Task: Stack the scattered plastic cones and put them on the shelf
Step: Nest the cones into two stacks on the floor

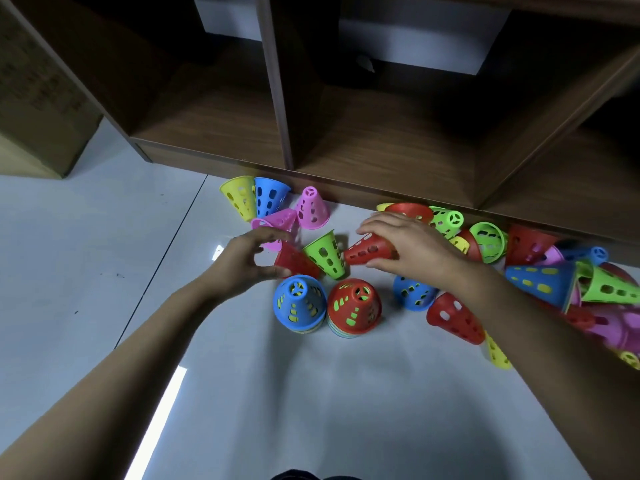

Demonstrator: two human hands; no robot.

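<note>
Judged early-to-mid. Loose cones [258, 202] left, against shelf [214, 133] base. Left hand [254, 258]: fingers curled round one red cone [294, 263]. Blue-topped stack [299, 303], red-topped stack [353, 306] upright mid-floor. Right hand [412, 247]: fingers clasping second red cone [369, 249]. Heap [540, 282] right, unstacked. Nothing shelved.

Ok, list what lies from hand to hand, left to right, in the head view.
Left hand, red perforated plastic cone, green perforated plastic cone, second red perforated plastic cone, right hand.

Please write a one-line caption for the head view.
Left hand holds one red cone, right hand another red cone, beside a blue-topped stack and a red-topped stack, before the shelf.
</note>
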